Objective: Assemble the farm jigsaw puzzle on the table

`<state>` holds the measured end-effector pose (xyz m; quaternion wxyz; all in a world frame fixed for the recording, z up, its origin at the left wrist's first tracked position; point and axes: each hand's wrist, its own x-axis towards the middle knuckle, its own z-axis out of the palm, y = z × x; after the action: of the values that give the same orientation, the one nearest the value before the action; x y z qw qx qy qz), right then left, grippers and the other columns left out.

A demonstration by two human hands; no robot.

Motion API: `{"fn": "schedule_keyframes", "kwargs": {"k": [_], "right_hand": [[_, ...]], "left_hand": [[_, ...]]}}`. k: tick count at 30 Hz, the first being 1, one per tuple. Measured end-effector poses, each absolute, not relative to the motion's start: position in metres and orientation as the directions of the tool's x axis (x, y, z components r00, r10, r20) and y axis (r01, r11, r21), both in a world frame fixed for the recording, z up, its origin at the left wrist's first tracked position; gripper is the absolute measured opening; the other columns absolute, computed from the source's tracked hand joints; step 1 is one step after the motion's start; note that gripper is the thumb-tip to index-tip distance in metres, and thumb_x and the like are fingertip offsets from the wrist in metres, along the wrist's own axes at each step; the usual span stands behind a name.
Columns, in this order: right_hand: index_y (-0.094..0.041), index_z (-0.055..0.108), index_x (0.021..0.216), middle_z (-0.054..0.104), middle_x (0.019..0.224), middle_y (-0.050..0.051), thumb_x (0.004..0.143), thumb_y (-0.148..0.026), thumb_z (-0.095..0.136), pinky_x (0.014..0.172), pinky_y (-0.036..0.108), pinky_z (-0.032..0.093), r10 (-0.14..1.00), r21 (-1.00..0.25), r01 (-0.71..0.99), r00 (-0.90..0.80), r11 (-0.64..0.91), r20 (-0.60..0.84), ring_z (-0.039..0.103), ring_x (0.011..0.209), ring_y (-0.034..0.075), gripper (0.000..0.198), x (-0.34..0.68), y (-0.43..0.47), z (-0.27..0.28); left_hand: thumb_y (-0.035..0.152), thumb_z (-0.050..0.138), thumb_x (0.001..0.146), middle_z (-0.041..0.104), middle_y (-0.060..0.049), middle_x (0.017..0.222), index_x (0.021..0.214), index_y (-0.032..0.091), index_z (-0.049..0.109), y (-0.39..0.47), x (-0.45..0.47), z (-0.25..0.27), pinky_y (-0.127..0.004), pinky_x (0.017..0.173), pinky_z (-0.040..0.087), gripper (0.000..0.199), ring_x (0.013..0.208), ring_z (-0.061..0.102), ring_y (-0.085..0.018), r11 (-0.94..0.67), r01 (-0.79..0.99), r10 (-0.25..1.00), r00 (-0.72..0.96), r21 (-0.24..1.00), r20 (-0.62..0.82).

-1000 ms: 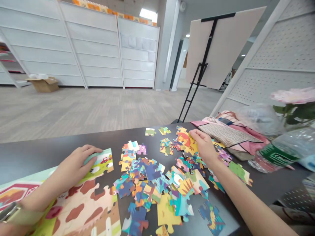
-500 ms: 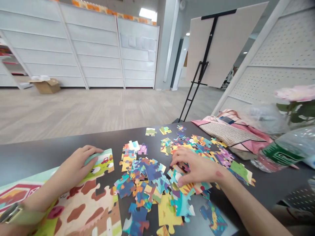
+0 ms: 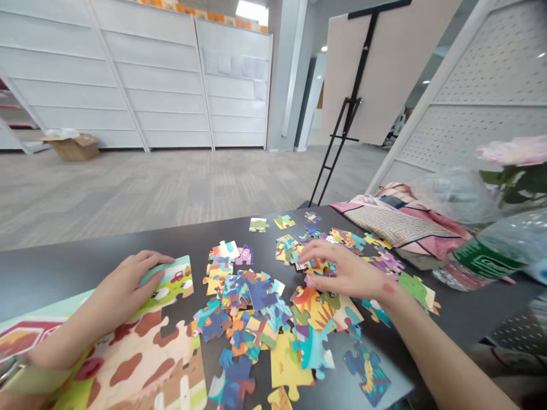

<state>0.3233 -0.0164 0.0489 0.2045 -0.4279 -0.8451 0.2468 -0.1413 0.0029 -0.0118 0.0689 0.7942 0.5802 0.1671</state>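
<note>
My left hand (image 3: 132, 282) lies flat, its fingers stretched over the top edge of a partly joined jigsaw puzzle (image 3: 141, 364) with a spotted cow, sheep and a red car. A gap shows in the puzzle's right side below the sheep. My right hand (image 3: 344, 267) hovers over or touches the far part of a heap of loose puzzle pieces (image 3: 260, 290). Its thumb and fingers are apart, and I see no piece between them. Nearer me lie an orange-and-yellow piece (image 3: 314, 307), a yellow piece (image 3: 288, 361) and a dark blue piece (image 3: 367, 370).
Behind the heap, a few single pieces (image 3: 258, 225) lie near the far edge of the dark table (image 3: 141, 242). At the right are a folded pink cloth (image 3: 401, 228), a clear bottle with a green label (image 3: 487, 256) and a pink flower (image 3: 515, 152).
My right hand has lifted slightly away from the near pieces, uncovering the orange-and-yellow one, and its fingers have spread. My left hand stays on the puzzle. The view has shifted a little.
</note>
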Motion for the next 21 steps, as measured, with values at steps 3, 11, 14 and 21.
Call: {"fn": "schedule_keyframes", "kwargs": {"k": [3, 11, 14, 21], "right_hand": [[-0.028, 0.068, 0.119, 0.067, 0.115, 0.005, 0.069, -0.048, 0.086, 0.094, 0.038, 0.049, 0.709, -0.643, 0.599, -0.695, 0.478, -0.121, 0.061, 0.106, 0.025, 0.057, 0.315, -0.029, 0.053], [-0.028, 0.065, 0.119, 0.062, 0.116, 0.004, 0.069, -0.030, 0.086, 0.089, 0.033, 0.048, 0.747, -0.589, 0.704, -0.620, 0.396, -0.239, 0.059, 0.104, 0.024, 0.055, 0.309, -0.035, 0.053], [-0.028, 0.065, 0.112, 0.064, 0.111, 0.002, 0.069, -0.026, 0.085, 0.086, 0.032, 0.047, 0.813, -0.611, 0.695, -0.565, 0.379, -0.140, 0.059, 0.101, 0.023, 0.047, 0.314, -0.031, 0.054], [-0.026, 0.063, 0.101, 0.060, 0.081, -0.004, 0.075, -0.034, 0.081, 0.059, 0.025, 0.043, 0.910, -0.785, 0.570, -0.413, 0.243, -0.018, 0.053, 0.068, 0.014, 0.033, 0.322, -0.022, 0.047]], "left_hand": [[0.055, 0.038, 0.094, 0.066, -0.008, 0.121, 0.115, 0.028, 0.067, 0.002, -0.140, -0.010, -0.043, 0.095, 0.050, 0.045, 0.110, 0.062, -0.030, -0.307, 0.899, 0.949, 0.266, 0.312, 0.168], [0.055, 0.039, 0.094, 0.066, -0.007, 0.122, 0.114, 0.029, 0.066, 0.003, -0.143, -0.013, -0.043, 0.097, 0.049, 0.043, 0.113, 0.061, -0.030, -0.298, 0.904, 0.952, 0.260, 0.308, 0.159], [0.055, 0.041, 0.093, 0.067, -0.006, 0.121, 0.114, 0.031, 0.065, 0.003, -0.145, -0.014, -0.043, 0.095, 0.051, 0.040, 0.111, 0.063, -0.030, -0.298, 0.904, 0.952, 0.260, 0.305, 0.161], [0.055, 0.042, 0.092, 0.068, -0.005, 0.119, 0.112, 0.032, 0.067, 0.003, -0.143, -0.012, -0.044, 0.092, 0.053, 0.040, 0.109, 0.064, -0.031, -0.310, 0.903, 0.946, 0.263, 0.299, 0.188]]}}
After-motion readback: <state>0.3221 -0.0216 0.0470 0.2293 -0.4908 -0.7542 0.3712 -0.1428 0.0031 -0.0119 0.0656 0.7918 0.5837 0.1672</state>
